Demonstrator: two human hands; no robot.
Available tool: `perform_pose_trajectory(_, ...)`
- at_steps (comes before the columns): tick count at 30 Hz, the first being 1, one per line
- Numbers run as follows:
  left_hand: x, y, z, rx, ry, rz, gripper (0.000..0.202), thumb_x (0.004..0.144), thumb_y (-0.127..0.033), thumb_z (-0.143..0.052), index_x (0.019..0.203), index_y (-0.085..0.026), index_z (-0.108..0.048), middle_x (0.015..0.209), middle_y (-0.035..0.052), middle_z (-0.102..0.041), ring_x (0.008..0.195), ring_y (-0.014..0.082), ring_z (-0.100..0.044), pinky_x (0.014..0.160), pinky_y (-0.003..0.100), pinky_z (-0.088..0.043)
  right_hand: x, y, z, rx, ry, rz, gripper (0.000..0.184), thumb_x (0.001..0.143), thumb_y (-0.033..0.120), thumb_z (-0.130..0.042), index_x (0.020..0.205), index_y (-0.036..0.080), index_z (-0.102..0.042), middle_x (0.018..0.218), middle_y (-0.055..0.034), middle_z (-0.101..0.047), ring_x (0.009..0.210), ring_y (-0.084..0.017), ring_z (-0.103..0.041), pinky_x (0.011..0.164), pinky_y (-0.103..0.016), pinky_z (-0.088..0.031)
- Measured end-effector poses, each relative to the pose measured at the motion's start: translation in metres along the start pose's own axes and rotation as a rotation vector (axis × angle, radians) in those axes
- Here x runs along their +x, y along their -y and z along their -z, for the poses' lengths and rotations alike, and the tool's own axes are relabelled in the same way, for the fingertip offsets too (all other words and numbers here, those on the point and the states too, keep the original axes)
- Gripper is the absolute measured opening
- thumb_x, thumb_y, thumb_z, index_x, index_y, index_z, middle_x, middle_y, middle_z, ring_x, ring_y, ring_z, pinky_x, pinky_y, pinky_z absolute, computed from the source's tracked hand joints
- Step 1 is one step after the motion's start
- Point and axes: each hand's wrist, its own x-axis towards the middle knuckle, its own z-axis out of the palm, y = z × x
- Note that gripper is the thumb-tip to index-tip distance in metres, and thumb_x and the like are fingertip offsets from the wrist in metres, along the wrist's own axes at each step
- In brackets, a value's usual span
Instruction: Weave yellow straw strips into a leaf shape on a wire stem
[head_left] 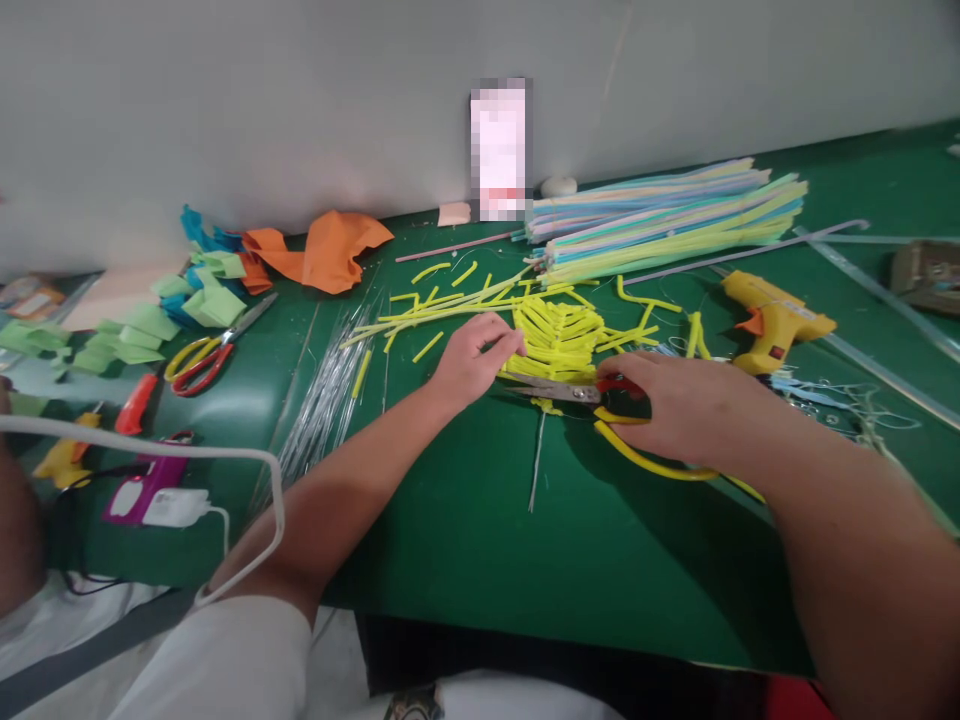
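Note:
A yellow leaf shape made of pipe cleaners (pixel 559 335) lies on the green table, its wire stem (pixel 537 465) pointing toward me. My right hand (pixel 667 405) grips a pair of scissors (pixel 577 393) with red and yellow handles. The scissor blades reach left along the near edge of the leaf. At the leaf's left side is my left hand (pixel 480 358), its thumb and fingers pinched together at the edge. What lies between those fingertips is too small to make out. Cut yellow pipe cleaner pieces (pixel 427 346) are scattered behind and left of the leaf.
Bundles of coloured pipe cleaners (pixel 675 225) lie at the back beside a phone (pixel 501 150). A yellow glue gun (pixel 776 315) rests on the right. Thin wires (pixel 330 390), other scissors (pixel 214 355), orange cloth (pixel 337 250) and a purple power strip (pixel 150 480) are on the left. A white cable (pixel 150 445) crosses my left arm.

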Motion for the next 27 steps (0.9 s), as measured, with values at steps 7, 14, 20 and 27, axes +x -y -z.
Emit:
perform_pose_trajectory(7,0.008,0.002,0.033,0.126,0.304,0.001,0.015,0.078,-0.020,-0.063,0.091,-0.020,-0.069,0.099,0.0061,-0.067,0.086,0.0165,-0.062,0.077,0.032,-0.049,0.001,-0.003,0.001,0.024,0.052,0.019,0.042,0.075,0.045,-0.056,0.113,0.029,-0.063,0.109,-0.0073,-0.072,0.085,-0.030,-0.067,0.058,-0.034,-0.041)
perform_pose_trajectory(14,0.014,0.000,0.057,0.184,0.593,-0.057,0.043,0.072,-0.013,-0.065,0.113,-0.025,-0.067,0.121,0.0070,-0.065,0.113,0.0217,-0.060,0.102,0.042,-0.045,0.003,-0.002,0.001,0.043,0.081,0.001,0.043,0.072,0.043,-0.058,0.113,0.031,-0.064,0.106,-0.0062,-0.073,0.085,-0.031,-0.067,0.058,-0.035,-0.042)
perform_pose_trajectory(20,0.014,0.002,0.049,0.180,0.547,-0.090,0.040,0.072,-0.010,-0.065,0.110,-0.023,-0.067,0.117,0.0078,-0.064,0.104,0.0194,-0.061,0.095,0.039,-0.049,0.000,-0.008,0.001,0.050,0.081,-0.024,0.047,0.070,0.043,-0.060,0.115,0.031,-0.064,0.112,-0.0061,-0.071,0.085,-0.031,-0.067,0.058,-0.035,-0.042)
perform_pose_trajectory(27,0.013,0.006,0.047,0.154,0.498,-0.107,0.036,0.073,-0.010,-0.065,0.107,-0.021,-0.069,0.112,0.0075,-0.067,0.099,0.0184,-0.063,0.092,0.038,-0.050,-0.003,-0.009,0.002,0.041,0.057,-0.030,0.047,0.070,0.044,-0.061,0.114,0.032,-0.065,0.111,-0.0054,-0.072,0.086,-0.032,-0.067,0.060,-0.036,-0.044)
